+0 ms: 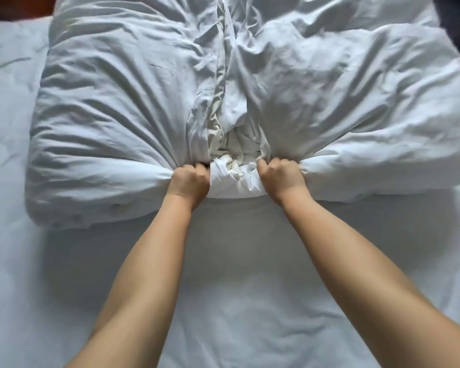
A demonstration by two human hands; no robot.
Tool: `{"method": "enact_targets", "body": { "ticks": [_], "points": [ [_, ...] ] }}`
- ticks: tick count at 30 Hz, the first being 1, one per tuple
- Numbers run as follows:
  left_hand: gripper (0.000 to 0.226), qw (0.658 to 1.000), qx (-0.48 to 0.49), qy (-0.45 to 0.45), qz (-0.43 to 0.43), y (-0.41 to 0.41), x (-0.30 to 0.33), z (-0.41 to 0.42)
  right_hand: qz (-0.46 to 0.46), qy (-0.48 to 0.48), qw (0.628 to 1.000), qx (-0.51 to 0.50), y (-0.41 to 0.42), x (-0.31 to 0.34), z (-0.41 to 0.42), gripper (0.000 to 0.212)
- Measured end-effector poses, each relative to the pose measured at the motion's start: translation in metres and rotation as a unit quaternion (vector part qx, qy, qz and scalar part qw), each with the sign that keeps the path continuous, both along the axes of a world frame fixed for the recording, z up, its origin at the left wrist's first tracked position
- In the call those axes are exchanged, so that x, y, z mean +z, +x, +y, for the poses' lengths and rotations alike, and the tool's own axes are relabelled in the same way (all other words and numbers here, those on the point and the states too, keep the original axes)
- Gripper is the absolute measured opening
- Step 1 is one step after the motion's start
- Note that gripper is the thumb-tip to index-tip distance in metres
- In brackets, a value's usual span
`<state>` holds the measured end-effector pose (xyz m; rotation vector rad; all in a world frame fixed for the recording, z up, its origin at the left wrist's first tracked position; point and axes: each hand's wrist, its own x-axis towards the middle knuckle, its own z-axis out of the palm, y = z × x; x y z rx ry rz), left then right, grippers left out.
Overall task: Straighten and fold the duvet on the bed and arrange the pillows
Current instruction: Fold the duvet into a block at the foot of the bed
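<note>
The duvet (pixel 117 115) lies bunched across the far part of the bed (pixel 237 274), its near edge drawn into a tight gather at the centre. Your left hand (pixel 189 181) and right hand (pixel 280 179) each have their grip clamped on that gathered edge, fists curled into the fabric, close together with a wad of cloth between them. No pillows are in view.

Expect the duvet to handle as soft, bulky and light (it puffs up on both sides of the gather). The cover looks thin and creased, so it may slide over the filling inside; take hold through both layers. To straighten it, grip the edge further apart, towards the corners, not at the centre, where pulling only deepens the creases.
</note>
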<state>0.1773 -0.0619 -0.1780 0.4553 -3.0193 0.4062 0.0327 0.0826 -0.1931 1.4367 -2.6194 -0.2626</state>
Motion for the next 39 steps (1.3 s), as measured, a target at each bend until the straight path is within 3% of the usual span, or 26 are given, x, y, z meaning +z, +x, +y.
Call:
{"method": "enact_targets", "body": {
  "ticks": [2,4,8,10,13,15,19,24,28,31,34,36,37,39],
  "points": [
    [0.033,1.000,-0.002,0.009,0.007,0.010,0.016,0.011,-0.023,0.018,1.000,0.010,0.008,0.018,0.010,0.033],
    [0.034,1.000,-0.003,0.007,0.020,0.020,0.030,0.027,-0.022,0.024,0.999,0.011,0.015,0.031,0.024,0.016],
    [0.037,0.999,-0.012,0.018,0.045,0.040,0.044,0.069,0.034,0.127,0.991,-0.006,0.035,0.069,0.064,0.038],
    [0.038,0.998,-0.021,0.025,0.045,0.052,0.048,0.090,0.036,0.120,0.992,0.029,0.038,0.068,0.085,0.042],
    [0.039,0.998,-0.023,0.029,0.045,0.075,0.054,0.121,0.076,0.138,0.987,0.027,0.062,0.078,0.116,0.042],
    [0.040,0.998,-0.026,0.030,0.045,0.092,0.055,0.140,0.056,0.162,0.985,0.003,0.081,0.076,0.135,0.037],
    [0.009,0.998,-0.044,0.045,-0.011,0.131,0.063,0.180,0.029,0.111,0.993,0.015,0.120,0.074,0.170,0.037],
    [0.028,0.995,0.022,0.029,-0.093,0.183,0.077,0.229,-0.043,0.160,0.986,0.032,0.177,0.083,0.221,0.044],
    [0.040,0.973,0.096,0.123,-0.172,0.217,0.088,0.269,-0.053,0.161,0.985,0.027,0.214,0.092,0.262,0.046],
    [0.033,0.977,0.075,0.111,-0.167,0.236,0.085,0.302,-0.096,0.159,0.982,0.028,0.231,0.096,0.289,0.042],
    [0.041,0.982,0.066,0.094,-0.150,0.253,0.053,0.322,-0.083,0.141,0.985,0.048,0.245,0.082,0.309,0.043],
    [0.023,0.988,0.083,0.071,-0.113,0.257,0.038,0.336,-0.096,0.108,0.986,0.079,0.242,0.058,0.322,0.040],
    [0.021,0.990,0.093,0.061,-0.091,0.256,0.037,0.343,-0.079,0.103,0.988,0.085,0.239,0.046,0.334,0.038],
    [0.041,0.986,0.122,0.060,-0.096,0.250,0.031,0.354,0.007,0.012,0.993,0.114,0.234,0.031,0.357,0.048]
  ]
}}
